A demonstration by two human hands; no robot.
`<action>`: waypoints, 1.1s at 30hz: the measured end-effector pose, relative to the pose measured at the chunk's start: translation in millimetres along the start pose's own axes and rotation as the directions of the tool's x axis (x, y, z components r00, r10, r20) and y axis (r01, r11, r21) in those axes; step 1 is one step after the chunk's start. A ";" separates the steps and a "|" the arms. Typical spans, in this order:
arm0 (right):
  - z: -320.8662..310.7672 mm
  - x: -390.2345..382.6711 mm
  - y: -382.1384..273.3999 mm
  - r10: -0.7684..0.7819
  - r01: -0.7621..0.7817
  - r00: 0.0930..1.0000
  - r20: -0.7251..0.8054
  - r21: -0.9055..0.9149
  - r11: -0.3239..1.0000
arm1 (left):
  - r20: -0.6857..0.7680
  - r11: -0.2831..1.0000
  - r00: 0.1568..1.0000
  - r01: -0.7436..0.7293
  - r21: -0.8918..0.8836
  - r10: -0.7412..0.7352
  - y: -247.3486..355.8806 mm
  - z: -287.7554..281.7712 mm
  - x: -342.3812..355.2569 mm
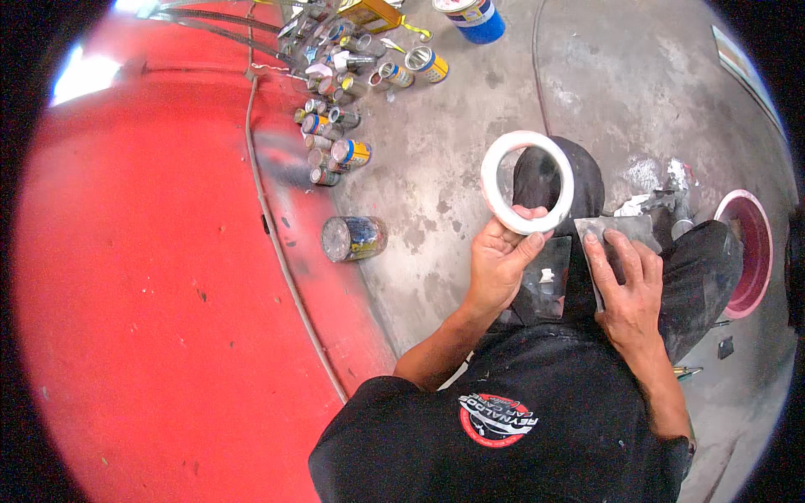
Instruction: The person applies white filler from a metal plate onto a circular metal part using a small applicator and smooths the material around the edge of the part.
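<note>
My left hand (504, 264) is closed on the lower rim of a white ring (493, 186), holding it up in front of my knee with its open middle facing me. To the right, my right hand (627, 293) grips a grey sheet that looks like sandpaper (594, 225). Its fingers lie over the sheet's face, and the thumb is hidden. The ring and the sheet are apart. Between my hands, a dark flat piece (553, 293) with a small white scrap on it rests over my lap.
A red wall (151, 251) with a grey hose (267, 201) runs along the left. Several paint cans (350, 152) crowd its foot, and one larger can (354, 239) is nearer. A blue bucket (480, 25) stands far ahead. A pink basin (759, 251) and a spray gun (677, 201) are at right.
</note>
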State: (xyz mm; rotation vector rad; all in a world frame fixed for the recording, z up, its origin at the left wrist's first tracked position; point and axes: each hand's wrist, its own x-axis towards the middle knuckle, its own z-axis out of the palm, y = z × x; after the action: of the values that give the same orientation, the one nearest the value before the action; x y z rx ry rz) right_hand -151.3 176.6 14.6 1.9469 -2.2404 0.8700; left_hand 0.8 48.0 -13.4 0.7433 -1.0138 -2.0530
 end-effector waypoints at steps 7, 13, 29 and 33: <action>13.1 6.9 0.1 -0.045 0.044 0.997 -0.062 -0.017 0.999 | 0.014 1.000 1.000 -0.003 -0.029 0.003 -3.1 2.4 -1.7; 19.3 -1.5 4.2 -0.067 0.063 0.996 -0.056 -0.068 0.996 | 0.012 0.998 1.000 0.020 -0.063 -0.020 -0.9 8.2 -3.5; -51.0 25.0 12.0 0.057 -0.139 0.866 0.497 0.128 0.982 | 0.110 0.987 0.993 0.018 0.162 -0.036 20.6 5.1 -0.7; -44.3 25.4 11.7 0.047 -0.113 0.883 0.468 0.114 0.987 | 0.103 0.986 0.994 0.028 0.166 -0.046 20.0 5.0 -2.2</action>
State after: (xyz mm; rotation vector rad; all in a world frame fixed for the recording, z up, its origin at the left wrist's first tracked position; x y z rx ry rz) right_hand -181.6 173.7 57.3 2.3515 -2.5890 0.6279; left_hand 5.3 43.1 6.3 0.7470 -1.2499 -2.0775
